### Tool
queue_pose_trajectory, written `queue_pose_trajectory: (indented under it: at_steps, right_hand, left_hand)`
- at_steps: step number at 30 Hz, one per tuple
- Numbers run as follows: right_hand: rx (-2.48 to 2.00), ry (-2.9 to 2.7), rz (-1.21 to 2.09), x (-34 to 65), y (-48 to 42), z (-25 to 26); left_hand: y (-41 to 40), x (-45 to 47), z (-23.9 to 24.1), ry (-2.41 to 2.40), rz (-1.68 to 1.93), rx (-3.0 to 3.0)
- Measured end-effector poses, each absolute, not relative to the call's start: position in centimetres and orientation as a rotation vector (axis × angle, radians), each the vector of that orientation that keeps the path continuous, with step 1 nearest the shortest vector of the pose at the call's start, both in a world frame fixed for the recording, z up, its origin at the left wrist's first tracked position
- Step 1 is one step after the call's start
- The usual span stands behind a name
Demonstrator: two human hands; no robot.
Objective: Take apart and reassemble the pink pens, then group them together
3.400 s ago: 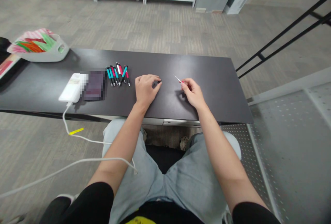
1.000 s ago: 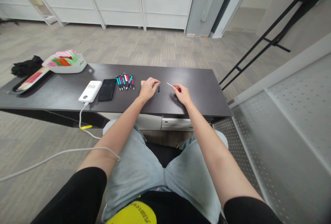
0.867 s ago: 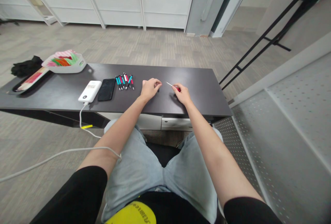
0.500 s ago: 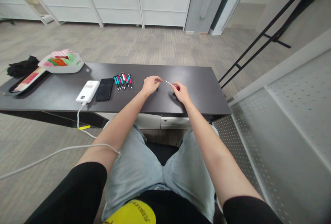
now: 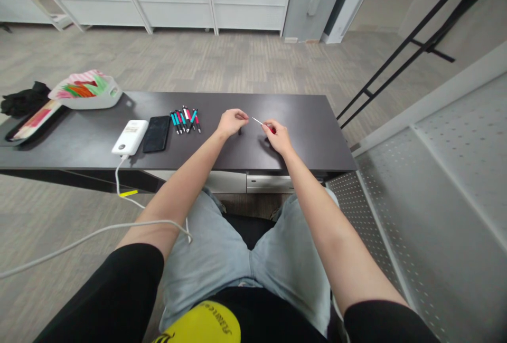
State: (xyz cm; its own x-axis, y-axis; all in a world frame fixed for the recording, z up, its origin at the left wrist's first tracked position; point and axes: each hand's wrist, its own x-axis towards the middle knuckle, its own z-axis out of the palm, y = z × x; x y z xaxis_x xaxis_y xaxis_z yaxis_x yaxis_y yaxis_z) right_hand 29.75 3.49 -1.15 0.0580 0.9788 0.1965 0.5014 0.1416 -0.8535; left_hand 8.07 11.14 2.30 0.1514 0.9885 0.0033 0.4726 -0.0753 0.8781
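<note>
My right hand (image 5: 278,136) holds a red pen part with a thin white refill (image 5: 258,121) sticking out toward the upper left. My left hand (image 5: 230,121) hovers just above the dark table (image 5: 309,137), fingers pinched together near the refill's tip. What sits between those fingers is too small to tell. A small black pen piece (image 5: 240,131) lies on the table right under the left hand. A bunch of several teal, pink and black pens (image 5: 184,118) lies to the left of that hand.
A black phone (image 5: 157,133) and a white power bank (image 5: 130,136) with a white cable (image 5: 79,240) lie further left. A grey basket of coloured items (image 5: 85,91) and a tray (image 5: 27,121) stand at the far left. Black railings (image 5: 400,53) rise on the right.
My left hand has lifted from the black piece and moved up toward the refill tip. The black piece stays on the table. The view has drawn back and shifted slightly.
</note>
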Motion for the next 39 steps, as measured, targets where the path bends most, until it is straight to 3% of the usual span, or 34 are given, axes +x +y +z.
queue_pose_trajectory:
  at_steps: [13, 25, 32, 39]
  right_hand:
    - [-1.458, -1.609, 0.693, 30.0, 4.1, -1.9]
    - [-1.489, -1.638, 0.676, 29.8, 4.1, -2.1]
    - [-1.494, -1.689, 0.684, 29.9, 4.1, -2.0]
    - [-1.506, -1.711, 0.686, 29.9, 4.0, -1.6]
  left_hand:
    - [10.2, 7.9, 3.1, 1.595, 0.493, 2.086]
    - [9.8, 6.7, 3.6, 1.568, 0.633, 2.068]
    - [9.2, 7.0, 4.3, 1.22, 0.535, 2.491]
    - [9.6, 7.4, 5.2, 1.222, 0.507, 2.645]
